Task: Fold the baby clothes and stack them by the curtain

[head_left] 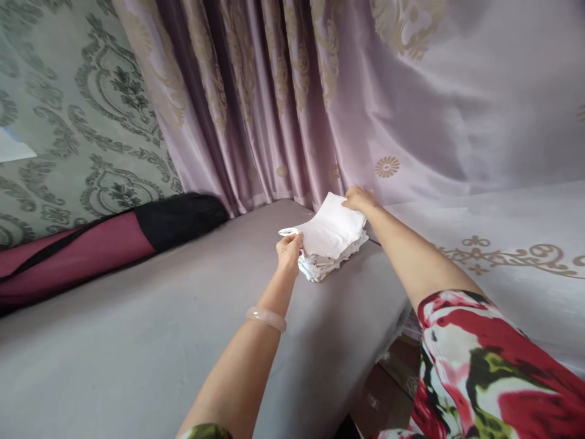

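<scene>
A folded white cloth (329, 227) lies over a stack of folded cloths (315, 268) near the far end of the grey surface. My left hand (289, 249) pinches the cloth's near left corner, which is lifted a little off the stack. At the far right corner, my right hand (360, 200) has its fingers closed on the same cloth. The lower cloths are whitish with small dark marks, and their edges show at the front and right side. A pale bangle circles my left wrist.
A long dark red and black bag (150, 235) lies along the patterned wall at the left. Purple curtains (292, 91) hang right behind the cloths. The padded grey surface (159, 341) has an edge at the right, with the floor below it.
</scene>
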The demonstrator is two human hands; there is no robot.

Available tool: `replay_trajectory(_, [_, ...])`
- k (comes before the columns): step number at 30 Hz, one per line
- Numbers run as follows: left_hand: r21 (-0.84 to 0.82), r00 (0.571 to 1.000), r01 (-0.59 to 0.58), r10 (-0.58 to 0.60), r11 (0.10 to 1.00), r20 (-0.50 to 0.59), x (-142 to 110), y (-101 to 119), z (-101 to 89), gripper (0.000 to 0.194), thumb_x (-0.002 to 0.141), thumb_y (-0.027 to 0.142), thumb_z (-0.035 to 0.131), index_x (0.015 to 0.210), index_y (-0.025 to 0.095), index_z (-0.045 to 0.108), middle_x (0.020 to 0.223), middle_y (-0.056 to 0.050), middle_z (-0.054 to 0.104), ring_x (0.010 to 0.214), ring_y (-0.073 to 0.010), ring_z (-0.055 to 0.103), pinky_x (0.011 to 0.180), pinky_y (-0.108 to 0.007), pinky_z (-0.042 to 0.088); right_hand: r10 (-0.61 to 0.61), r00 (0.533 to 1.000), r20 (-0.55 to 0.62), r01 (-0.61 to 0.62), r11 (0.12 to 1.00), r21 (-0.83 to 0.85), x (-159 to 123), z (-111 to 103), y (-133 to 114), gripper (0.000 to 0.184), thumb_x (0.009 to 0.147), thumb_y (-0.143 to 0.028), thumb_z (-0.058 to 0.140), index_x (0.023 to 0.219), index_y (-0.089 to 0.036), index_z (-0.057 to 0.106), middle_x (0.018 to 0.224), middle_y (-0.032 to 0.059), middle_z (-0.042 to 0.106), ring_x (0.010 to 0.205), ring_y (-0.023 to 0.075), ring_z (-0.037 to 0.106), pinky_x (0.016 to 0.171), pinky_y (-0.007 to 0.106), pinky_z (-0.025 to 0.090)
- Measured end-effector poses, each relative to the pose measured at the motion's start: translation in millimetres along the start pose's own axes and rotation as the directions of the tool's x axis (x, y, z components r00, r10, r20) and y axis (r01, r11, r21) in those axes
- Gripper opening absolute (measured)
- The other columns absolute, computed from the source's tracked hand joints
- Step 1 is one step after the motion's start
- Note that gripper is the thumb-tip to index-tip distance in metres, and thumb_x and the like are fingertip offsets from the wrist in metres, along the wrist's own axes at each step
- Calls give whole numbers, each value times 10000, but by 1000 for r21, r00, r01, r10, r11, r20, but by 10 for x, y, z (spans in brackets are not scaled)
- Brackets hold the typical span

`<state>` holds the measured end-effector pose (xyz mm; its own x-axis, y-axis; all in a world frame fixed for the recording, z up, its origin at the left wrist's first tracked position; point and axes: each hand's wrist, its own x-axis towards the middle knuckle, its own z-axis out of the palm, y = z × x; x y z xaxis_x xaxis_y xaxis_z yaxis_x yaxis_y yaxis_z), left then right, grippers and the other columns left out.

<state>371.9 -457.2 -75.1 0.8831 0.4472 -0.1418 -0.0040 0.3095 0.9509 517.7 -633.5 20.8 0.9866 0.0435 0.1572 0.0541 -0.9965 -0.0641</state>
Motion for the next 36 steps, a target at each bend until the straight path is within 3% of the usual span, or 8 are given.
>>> replay_trajectory(9, [-63, 993, 112, -114, 992, -35, 33, -520, -97, 355, 597, 411, 790, 648, 159, 545, 487, 64, 461, 450, -57, 424, 477, -193, 324, -13, 1000, 23, 14, 998, -55, 123, 353, 144, 332, 875, -288, 586, 1174, -161, 654, 1209, 139, 639, 1163, 254, 539, 976, 390, 333])
replay_trajectory(14, [26, 975, 187, -182, 982, -126, 16, -637, -186, 361, 690, 299, 763, 937, 148, 547, 528, 77, 494, 416, -65, 441, 446, -190, 333, 0, 1000, -5, 0, 998, -68, 81, 582, 246, 317, 901, -239, 509, 1159, -130, 657, 1222, 156, 631, 1162, 265, 532, 961, 385, 319])
replay_trajectory(18, [100, 982, 145, -131, 984, -133, -44, -643, -190, 384, 765, 207, 708, 1069, 146, 483, 577, 97, 475, 400, -51, 425, 419, -179, 337, 23, 999, -37, -26, 996, -82, 25, 757, 284, 335, 903, -164, 435, 1146, -108, 658, 1202, 176, 637, 1161, 284, 532, 958, 400, 321])
replay_trajectory(24, [158, 993, 106, -98, 982, -60, -132, -693, -235, 419, 776, 222, 723, 1075, 147, 439, 650, 79, 515, 413, -50, 455, 408, -183, 350, -22, 999, -37, 19, 996, -83, -113, 971, 253, 361, 897, -134, 400, 1141, -124, 665, 1197, 173, 646, 1150, 267, 557, 926, 352, 375])
replay_trajectory(29, [219, 990, 97, -116, 971, 74, -188, -751, -418, 372, 784, 172, 680, 1056, 155, 426, 615, 87, 526, 435, -68, 494, 424, -185, 388, -6, 1000, -5, 5, 999, -54, -245, 1067, 155, 362, 871, -126, 421, 1116, -96, 685, 1094, 195, 681, 1036, 277, 630, 826, 334, 446])
replay_trajectory(32, [255, 974, 94, -142, 962, 174, -253, -749, -599, 293, 786, 127, 639, 1009, 162, 452, 607, 84, 547, 437, -65, 504, 441, -184, 410, -77, 988, -133, 84, 995, 45, -355, 1145, 6, 398, 904, -185, 402, 1213, -102, 638, 1138, 183, 668, 1038, 280, 621, 836, 346, 456])
replay_trajectory(36, [317, 929, 143, -238, 937, 283, -357, -625, -906, 144, 806, 95, 581, 909, 161, 504, 573, 73, 559, 429, -64, 518, 474, -194, 442, -268, 904, -334, 324, 938, 124, -589, 1251, -386, 394, 908, -240, 402, 1177, -87, 646, 1120, 172, 670, 1014, 273, 608, 879, 348, 441])
